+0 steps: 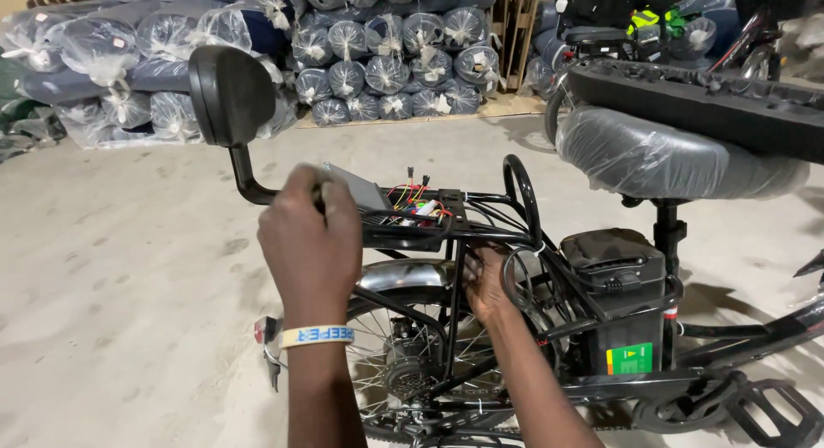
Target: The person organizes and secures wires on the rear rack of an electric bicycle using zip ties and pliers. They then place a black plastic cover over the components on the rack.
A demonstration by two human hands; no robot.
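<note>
A black electric bicycle point(601, 388) stands in front of me, its rear rack point(429, 229) carrying a grey controller box point(360, 190) and a bunch of coloured wires point(416, 203). My left hand point(309, 242), with a white wristband, is closed over the rack's rear end beside the grey box. My right hand point(485, 285) reaches under the rack among black cables next to the rack strut, fingers curled; what it grips is hidden. A black padded backrest point(230, 92) rises behind the rack. The battery box point(618, 285) sits under the plastic-wrapped saddle point(669, 160).
Stacks of plastic-wrapped dark rolls point(386, 62) line the far wall. More bicycles point(635, 23) stand at the back right. The rear wheel and hub motor point(408, 371) are below my hands, a pedal point(772, 414) at lower right. Bare concrete floor point(112, 285) spreads to the left.
</note>
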